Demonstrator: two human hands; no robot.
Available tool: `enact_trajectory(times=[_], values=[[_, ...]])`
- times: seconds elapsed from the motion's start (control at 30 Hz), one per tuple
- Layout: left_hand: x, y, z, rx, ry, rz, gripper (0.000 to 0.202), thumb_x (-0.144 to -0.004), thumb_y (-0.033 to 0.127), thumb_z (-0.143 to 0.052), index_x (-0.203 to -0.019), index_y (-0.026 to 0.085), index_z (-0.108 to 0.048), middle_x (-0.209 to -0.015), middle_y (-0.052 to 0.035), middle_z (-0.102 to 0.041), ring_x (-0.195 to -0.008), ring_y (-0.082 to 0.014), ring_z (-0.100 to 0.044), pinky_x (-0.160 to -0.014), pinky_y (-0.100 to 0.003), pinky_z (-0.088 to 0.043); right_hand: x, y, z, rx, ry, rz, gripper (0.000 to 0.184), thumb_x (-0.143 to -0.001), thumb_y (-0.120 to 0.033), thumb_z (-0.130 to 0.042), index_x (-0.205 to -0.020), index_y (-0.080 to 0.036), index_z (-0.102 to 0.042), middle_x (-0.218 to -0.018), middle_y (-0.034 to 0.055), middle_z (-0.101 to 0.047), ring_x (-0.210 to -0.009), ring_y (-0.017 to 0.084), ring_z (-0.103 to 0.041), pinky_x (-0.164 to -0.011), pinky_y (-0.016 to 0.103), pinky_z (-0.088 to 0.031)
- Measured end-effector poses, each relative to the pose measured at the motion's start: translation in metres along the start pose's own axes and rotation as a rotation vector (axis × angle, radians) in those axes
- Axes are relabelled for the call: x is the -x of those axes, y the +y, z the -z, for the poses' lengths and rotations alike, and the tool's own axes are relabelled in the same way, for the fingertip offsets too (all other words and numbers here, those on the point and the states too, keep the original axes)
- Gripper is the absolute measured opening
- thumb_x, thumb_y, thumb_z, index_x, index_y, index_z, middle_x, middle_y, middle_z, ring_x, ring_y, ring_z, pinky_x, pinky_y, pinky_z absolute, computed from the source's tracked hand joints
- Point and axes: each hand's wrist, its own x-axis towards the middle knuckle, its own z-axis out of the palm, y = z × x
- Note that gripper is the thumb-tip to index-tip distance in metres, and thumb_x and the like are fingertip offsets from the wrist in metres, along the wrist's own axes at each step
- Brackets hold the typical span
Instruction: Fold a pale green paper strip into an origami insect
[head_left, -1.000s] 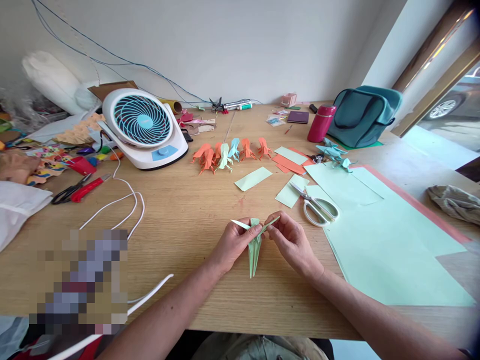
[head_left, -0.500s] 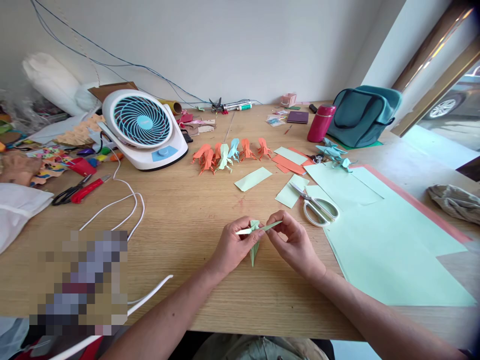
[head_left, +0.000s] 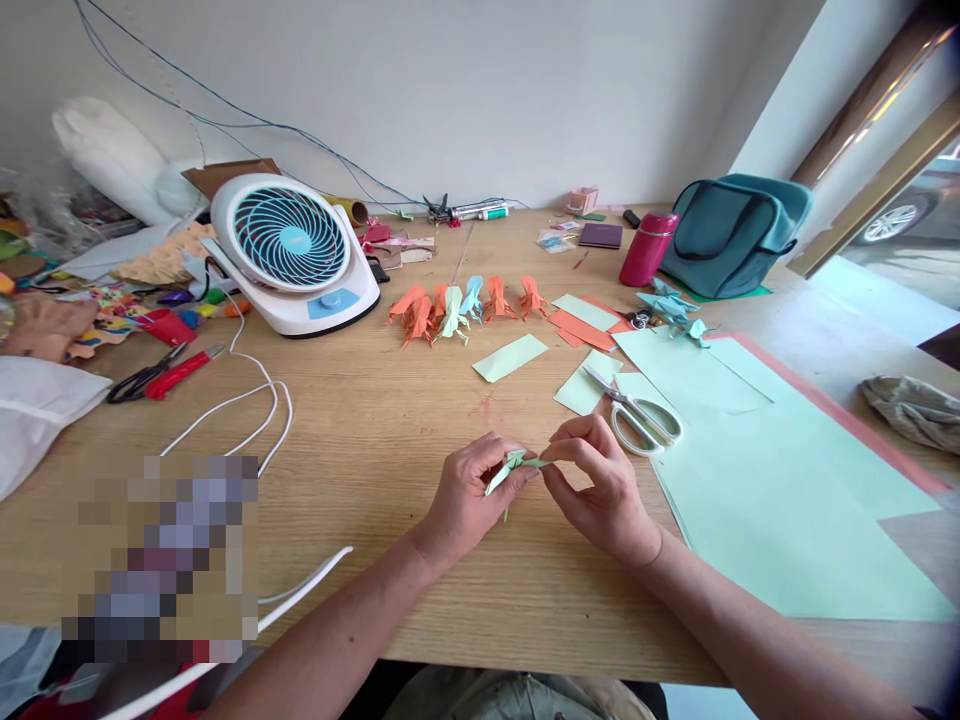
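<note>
A small folded piece of pale green paper [head_left: 504, 474] is held between my hands above the wooden table. My left hand [head_left: 471, 490] pinches its body between thumb and fingers, which hide part of it. With thumb and fingertips, my right hand [head_left: 600, 488] grips a thin strip of the same paper at its right end. White-handled scissors [head_left: 643, 422] lie just beyond my right hand, partly over small green paper pieces [head_left: 583, 385]. Farther back, several folded paper figures in orange, blue and green [head_left: 453, 312] stand in a row.
Large green sheets [head_left: 787, 530] cover the right side, with blue folded figures [head_left: 667, 305] at their far edge. A white fan [head_left: 322, 300], a red-handled knife [head_left: 176, 375] and white cables [head_left: 285, 410] occupy the left. A pink flask [head_left: 648, 250] stands beside a teal bag [head_left: 735, 235].
The folded paper has turned in my left hand, and its downward point is now mostly hidden. My right hand still grips a strip, its fingers slightly shifted.
</note>
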Motion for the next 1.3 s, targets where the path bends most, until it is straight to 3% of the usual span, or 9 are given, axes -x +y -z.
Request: enact_trajectory(times=[0.23, 0.53, 0.8, 1.07, 1.3], values=[[0.0027, 0.0048, -0.0016, 0.004, 0.016, 0.021, 0.011, -0.087, 0.029, -0.072, -0.087, 0.018, -0.070, -0.072, -0.0002, -0.059, -0.063, -0.0129, -0.049, -0.059, -0.024, -0.037, 0.0016, 0.0009, -0.0001, 0.029, -0.017, 0.057, 0.026, -0.086, -0.003, -0.060, -0.097, -0.026, -0.061, -0.092, 0.0046, -0.052, -0.079, 0.017, -0.056, -0.065, 0.033, -0.049], [0.0021, 0.0014, -0.0026, -0.100, 0.082, -0.120, 0.008, -0.091, 0.020, -0.067, -0.095, 0.024, -0.073, -0.084, -0.0027, -0.072, -0.082, -0.0185, -0.059, -0.081, -0.030, -0.043, 0.0022, 0.0025, -0.0009, 0.049, -0.010, 0.068, 0.027, -0.085, -0.002, -0.061, -0.097, -0.026, -0.061, -0.091, 0.0044, -0.052, -0.078, 0.017, -0.056, -0.065, 0.033, -0.049], [0.0053, 0.0022, -0.0036, 0.036, 0.077, -0.042, 0.008, -0.092, 0.024, -0.067, -0.097, 0.020, -0.072, -0.086, -0.0035, -0.071, -0.081, -0.0162, -0.066, -0.076, -0.026, -0.050, 0.0021, 0.0007, 0.0009, 0.070, 0.009, 0.101, 0.029, -0.085, 0.000, -0.060, -0.099, -0.025, -0.063, -0.091, 0.0042, -0.053, -0.077, 0.017, -0.055, -0.065, 0.032, -0.048], [0.0080, -0.0011, -0.0035, 0.017, 0.109, -0.126, 0.008, -0.091, 0.017, -0.068, -0.097, 0.021, -0.070, -0.085, -0.0016, -0.068, -0.081, -0.0146, -0.065, -0.075, -0.026, -0.050, -0.0009, -0.0035, 0.0000, -0.018, 0.051, 0.092, 0.030, -0.084, 0.003, -0.060, -0.100, -0.022, -0.061, -0.087, 0.0035, -0.054, -0.077, 0.016, -0.056, -0.066, 0.031, -0.049], [0.0069, 0.0010, -0.0036, 0.052, 0.100, -0.089, 0.006, -0.091, 0.018, -0.068, -0.096, 0.020, -0.068, -0.086, -0.0002, -0.068, -0.081, -0.0128, -0.065, -0.076, -0.023, -0.049, -0.0005, -0.0038, -0.0032, -0.056, 0.059, 0.075, 0.029, -0.086, 0.004, -0.059, -0.099, -0.022, -0.059, -0.085, 0.0028, -0.053, -0.077, 0.016, -0.055, -0.066, 0.031, -0.047]])
